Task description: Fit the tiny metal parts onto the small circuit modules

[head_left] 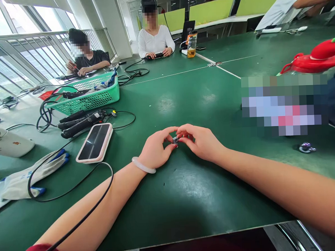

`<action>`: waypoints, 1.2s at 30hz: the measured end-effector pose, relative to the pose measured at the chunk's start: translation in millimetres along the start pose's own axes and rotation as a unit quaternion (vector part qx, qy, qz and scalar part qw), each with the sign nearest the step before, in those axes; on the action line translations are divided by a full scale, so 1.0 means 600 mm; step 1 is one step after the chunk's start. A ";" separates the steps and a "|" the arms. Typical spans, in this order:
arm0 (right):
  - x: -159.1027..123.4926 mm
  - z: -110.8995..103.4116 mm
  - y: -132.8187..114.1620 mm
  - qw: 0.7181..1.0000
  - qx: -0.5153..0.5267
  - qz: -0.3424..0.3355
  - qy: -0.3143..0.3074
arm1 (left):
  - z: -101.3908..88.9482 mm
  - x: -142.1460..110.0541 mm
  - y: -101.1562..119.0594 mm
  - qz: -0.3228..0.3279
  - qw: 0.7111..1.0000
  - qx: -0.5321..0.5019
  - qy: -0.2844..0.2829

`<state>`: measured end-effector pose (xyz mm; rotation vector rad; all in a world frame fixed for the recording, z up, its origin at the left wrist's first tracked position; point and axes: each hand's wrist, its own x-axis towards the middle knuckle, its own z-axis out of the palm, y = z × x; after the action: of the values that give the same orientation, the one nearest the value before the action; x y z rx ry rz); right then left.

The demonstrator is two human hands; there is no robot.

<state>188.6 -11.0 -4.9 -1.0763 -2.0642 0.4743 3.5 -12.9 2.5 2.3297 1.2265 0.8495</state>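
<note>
Both my hands meet over the middle of the green table [186, 198]. My left hand [156, 149], with a pale bangle on its wrist, and my right hand [201, 140] pinch a small dark metal part [175, 140] between thumbs and fingertips. The part is tiny and I cannot make out what it is. Both wrists rest on or just above the tabletop.
A phone [94, 142] in a pink case lies left of my hands, with a black cable [76, 187] looping past white gloves [26, 178]. Dark handheld tools [79, 123] and a green basket [86, 93] sit further back. Another small part [307, 147] lies at right. Other people sit at the far end.
</note>
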 end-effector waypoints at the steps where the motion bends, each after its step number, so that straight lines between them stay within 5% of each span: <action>1: 0.000 0.000 0.000 1.000 0.000 0.002 -0.002 | -0.001 0.001 0.001 -0.008 1.000 -0.016 -0.002; 6: 0.002 0.002 0.005 0.998 -0.041 0.019 -0.035 | -0.001 0.007 -0.001 -0.061 0.998 -0.022 0.014; 13: 0.001 0.022 0.020 0.979 -0.093 -0.127 -0.133 | 0.000 0.011 -0.018 -0.127 0.989 -0.001 0.069; 17: 0.004 0.027 0.027 0.970 -0.110 -0.144 -0.162 | 0.001 0.011 -0.023 -0.139 0.988 0.000 0.073; 27: 0.013 0.001 0.042 0.990 -0.091 -0.019 -0.111 | 0.000 0.007 -0.023 -0.117 0.993 -0.010 0.034; 36: 0.017 -0.010 0.043 0.979 0.122 0.148 -0.070 | -0.004 0.009 -0.013 -0.126 0.992 -0.023 0.006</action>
<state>203.2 11.9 -12.4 -1.2324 -1.9080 0.9522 -0.3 -4.1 1.5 2.0791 1.4512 0.7962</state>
